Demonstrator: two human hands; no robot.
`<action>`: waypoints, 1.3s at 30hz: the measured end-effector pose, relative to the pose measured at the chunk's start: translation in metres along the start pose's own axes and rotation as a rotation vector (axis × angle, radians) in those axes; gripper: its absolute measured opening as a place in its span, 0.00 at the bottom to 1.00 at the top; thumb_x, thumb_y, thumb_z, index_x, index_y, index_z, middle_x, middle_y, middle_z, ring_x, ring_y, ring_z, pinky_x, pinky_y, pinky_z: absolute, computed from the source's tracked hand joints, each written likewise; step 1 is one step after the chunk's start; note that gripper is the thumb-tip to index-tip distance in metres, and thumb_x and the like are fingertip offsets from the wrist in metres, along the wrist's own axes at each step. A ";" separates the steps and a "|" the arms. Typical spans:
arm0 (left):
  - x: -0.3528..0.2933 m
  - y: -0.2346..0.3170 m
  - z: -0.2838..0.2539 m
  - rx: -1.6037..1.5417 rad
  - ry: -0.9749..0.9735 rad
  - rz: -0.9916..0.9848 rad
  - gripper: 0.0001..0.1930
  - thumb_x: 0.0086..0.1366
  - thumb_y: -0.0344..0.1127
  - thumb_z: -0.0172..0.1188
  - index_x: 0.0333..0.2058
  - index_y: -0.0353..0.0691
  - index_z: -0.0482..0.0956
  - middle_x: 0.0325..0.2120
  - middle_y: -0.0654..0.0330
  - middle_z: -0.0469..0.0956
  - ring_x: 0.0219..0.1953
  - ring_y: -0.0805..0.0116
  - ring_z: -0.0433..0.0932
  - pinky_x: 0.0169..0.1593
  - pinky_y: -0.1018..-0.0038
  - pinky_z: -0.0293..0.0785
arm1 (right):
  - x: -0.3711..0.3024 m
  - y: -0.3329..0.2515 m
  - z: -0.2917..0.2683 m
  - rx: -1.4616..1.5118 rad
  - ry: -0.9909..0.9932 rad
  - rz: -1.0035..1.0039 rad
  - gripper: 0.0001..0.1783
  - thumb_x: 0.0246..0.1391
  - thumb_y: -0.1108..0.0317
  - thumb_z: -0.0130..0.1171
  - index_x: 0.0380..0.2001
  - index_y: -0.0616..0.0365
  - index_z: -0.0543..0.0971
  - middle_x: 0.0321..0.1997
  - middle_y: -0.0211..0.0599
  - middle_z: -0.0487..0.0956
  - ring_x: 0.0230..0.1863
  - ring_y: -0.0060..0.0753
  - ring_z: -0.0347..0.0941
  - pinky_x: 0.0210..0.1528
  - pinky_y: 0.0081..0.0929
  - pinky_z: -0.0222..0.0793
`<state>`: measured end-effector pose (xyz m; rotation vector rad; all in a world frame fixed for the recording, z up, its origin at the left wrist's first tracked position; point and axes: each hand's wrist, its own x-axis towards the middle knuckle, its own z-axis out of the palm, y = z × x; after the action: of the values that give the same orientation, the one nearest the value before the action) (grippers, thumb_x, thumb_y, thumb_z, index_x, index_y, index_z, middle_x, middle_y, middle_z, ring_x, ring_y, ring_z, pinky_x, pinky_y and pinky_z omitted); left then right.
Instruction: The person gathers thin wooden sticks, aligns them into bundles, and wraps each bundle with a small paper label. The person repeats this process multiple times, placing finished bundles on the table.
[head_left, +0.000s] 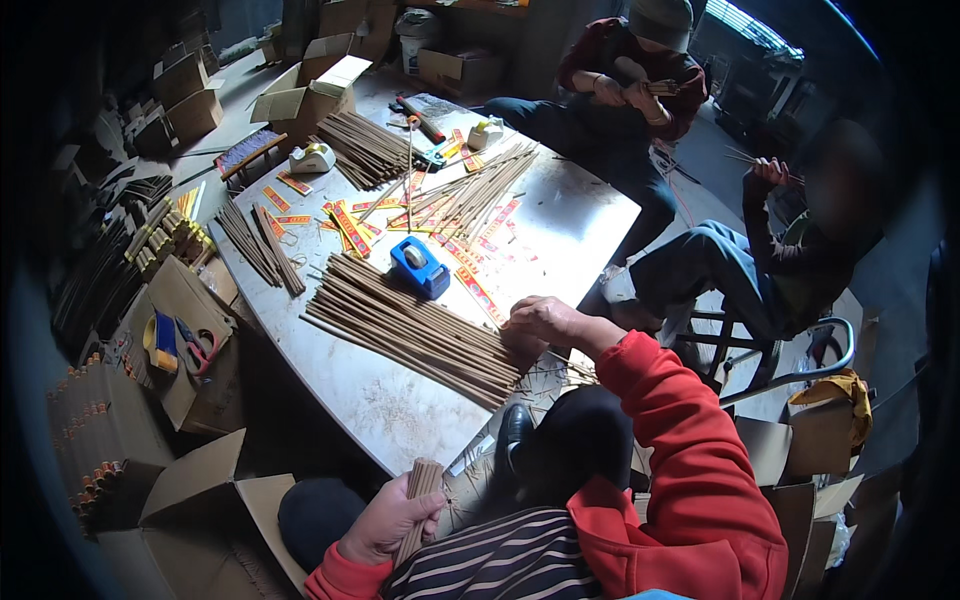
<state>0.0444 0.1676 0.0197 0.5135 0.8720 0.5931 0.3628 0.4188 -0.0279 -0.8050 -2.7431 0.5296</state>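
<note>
My left hand is closed around a small bundle of brown sticks, held upright below the table's near edge. My right hand rests on the near end of a wide pile of long brown sticks lying across the metal table; its fingers curl over the stick ends and I cannot tell whether it grips any. A blue tape dispenser stands just beyond that pile. Red and yellow paper labels lie scattered beside it.
More stick bundles and two white tape dispensers sit farther back. Cardboard boxes crowd the left and far side; one holds red scissors and yellow tape. Two seated people handle sticks at the right.
</note>
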 end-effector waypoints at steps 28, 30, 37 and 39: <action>-0.027 -0.030 0.030 0.043 0.000 0.080 0.13 0.58 0.35 0.62 0.34 0.35 0.68 0.21 0.64 0.70 0.19 0.79 0.69 0.25 0.84 0.70 | 0.011 -0.029 -0.021 0.896 0.839 0.617 0.18 0.61 0.59 0.48 0.23 0.61 0.72 0.20 0.33 0.72 0.18 0.23 0.67 0.20 0.21 0.65; -0.024 -0.026 0.026 0.033 0.001 0.078 0.13 0.58 0.35 0.62 0.34 0.35 0.68 0.21 0.64 0.70 0.19 0.79 0.69 0.25 0.84 0.70 | 0.016 -0.024 -0.024 0.971 0.846 0.642 0.14 0.57 0.64 0.53 0.26 0.65 0.73 0.22 0.36 0.73 0.19 0.24 0.68 0.22 0.21 0.66; -0.010 -0.021 0.006 0.023 0.021 0.058 0.13 0.58 0.35 0.62 0.34 0.35 0.68 0.21 0.64 0.70 0.18 0.80 0.69 0.25 0.84 0.70 | 0.029 -0.013 -0.019 1.129 0.881 0.646 0.07 0.53 0.71 0.57 0.31 0.65 0.73 0.27 0.35 0.73 0.25 0.24 0.71 0.29 0.23 0.72; -0.007 -0.022 0.003 0.013 0.024 0.051 0.12 0.59 0.35 0.62 0.34 0.35 0.68 0.20 0.64 0.70 0.18 0.79 0.69 0.25 0.84 0.70 | 0.034 -0.010 -0.014 1.140 0.872 0.611 0.07 0.54 0.70 0.57 0.31 0.64 0.74 0.25 0.34 0.73 0.24 0.24 0.71 0.28 0.23 0.72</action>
<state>0.0491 0.1460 0.0114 0.5430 0.8884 0.6417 0.3347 0.4337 -0.0068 -1.1035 -1.0717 1.2688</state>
